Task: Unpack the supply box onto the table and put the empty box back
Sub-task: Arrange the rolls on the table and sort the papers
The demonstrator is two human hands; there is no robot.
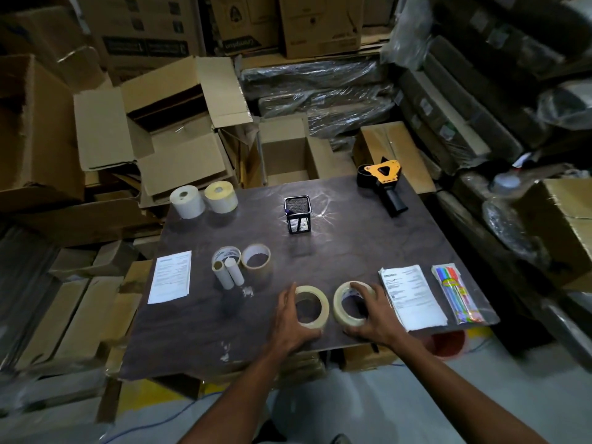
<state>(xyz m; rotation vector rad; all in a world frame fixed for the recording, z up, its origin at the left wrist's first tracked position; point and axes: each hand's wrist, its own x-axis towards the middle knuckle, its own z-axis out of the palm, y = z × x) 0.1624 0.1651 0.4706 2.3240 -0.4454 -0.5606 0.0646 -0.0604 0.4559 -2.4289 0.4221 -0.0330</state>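
Left hand point(293, 318): fingers curled round tape roll point(310, 306), flat on bench point(352, 238). Right hand point(373, 315): gripping second tape roll point(347, 304), tilted on edge. Risk: tilted roll rolling toward near edge. Open supply box point(179, 123): well beyond both hands, off bench.

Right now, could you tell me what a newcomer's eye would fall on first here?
Probably the two hands at the table's near edge: the left hand grips one tape roll, the right hand grips another tape roll. Next, the orange-and-black tape dispenser at the far right corner, then the bright marker pack at the right edge.
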